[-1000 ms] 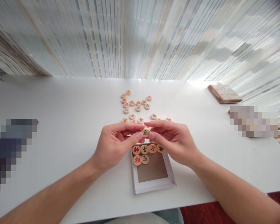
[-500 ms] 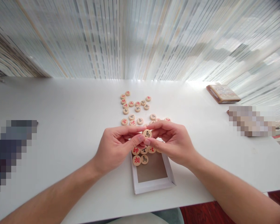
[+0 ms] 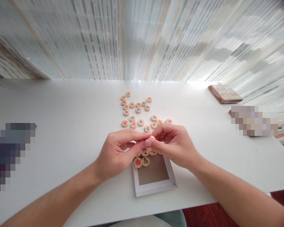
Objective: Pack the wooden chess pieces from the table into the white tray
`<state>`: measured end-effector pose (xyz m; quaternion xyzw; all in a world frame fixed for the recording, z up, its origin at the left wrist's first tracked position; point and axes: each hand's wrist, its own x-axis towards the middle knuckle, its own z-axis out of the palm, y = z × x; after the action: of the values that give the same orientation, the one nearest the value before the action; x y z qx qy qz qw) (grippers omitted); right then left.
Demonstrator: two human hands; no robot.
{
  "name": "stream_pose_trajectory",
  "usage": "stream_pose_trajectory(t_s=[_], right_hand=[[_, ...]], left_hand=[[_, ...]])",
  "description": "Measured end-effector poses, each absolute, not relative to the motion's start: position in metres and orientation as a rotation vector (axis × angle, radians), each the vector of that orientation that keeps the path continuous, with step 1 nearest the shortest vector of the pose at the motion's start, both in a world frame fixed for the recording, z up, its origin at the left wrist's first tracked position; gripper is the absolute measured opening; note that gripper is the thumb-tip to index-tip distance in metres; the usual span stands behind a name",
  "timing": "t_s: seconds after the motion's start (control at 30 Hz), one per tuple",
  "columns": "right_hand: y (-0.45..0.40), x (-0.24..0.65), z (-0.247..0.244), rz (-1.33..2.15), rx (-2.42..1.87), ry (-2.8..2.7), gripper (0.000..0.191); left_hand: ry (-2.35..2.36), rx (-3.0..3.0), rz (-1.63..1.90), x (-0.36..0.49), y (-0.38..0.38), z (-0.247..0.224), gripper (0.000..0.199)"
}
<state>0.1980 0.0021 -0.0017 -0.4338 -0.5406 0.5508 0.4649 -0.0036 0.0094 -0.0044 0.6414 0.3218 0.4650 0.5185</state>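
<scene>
Between the fingertips of my left hand (image 3: 121, 151) and my right hand (image 3: 174, 143) is a Chinese chess piece (image 3: 151, 138), mostly covered by the fingers. Both hands are closed in a pinch on it, above the far end of a white open box (image 3: 153, 191). Inside the box lie round wooden pieces, among them a red-marked piece (image 3: 137, 162) and a black-marked piece (image 3: 145, 161) side by side. More pieces in the row behind them are partly hidden by my hands.
Beyond my hands several loose pieces (image 3: 138, 105) with red or black characters are scattered on the white table (image 3: 73, 107). A flat brown-edged box (image 3: 225, 93) lies at the back right, near a blurred-out object (image 3: 254, 120). Another blurred-out dark object (image 3: 11, 154) is at the left.
The piece in my fingers has been tilted; its black character faced me before and is now out of sight. My hands have stayed over the box.
</scene>
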Motion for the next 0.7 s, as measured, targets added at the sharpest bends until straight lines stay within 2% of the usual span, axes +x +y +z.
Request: stream_pose_trajectory(t_s=[0.37, 0.7], right_hand=[[0.000, 0.200, 0.007, 1.450, -0.999, -1.365, 0.026], [0.001, 0.199, 0.008, 1.571, -0.875, -1.289, 0.020]], left_hand=[[0.726, 1.676, 1.230, -0.004, 0.005, -0.008, 0.041], [0.687, 1.759, 1.319, -0.005, 0.011, -0.012, 0.036]])
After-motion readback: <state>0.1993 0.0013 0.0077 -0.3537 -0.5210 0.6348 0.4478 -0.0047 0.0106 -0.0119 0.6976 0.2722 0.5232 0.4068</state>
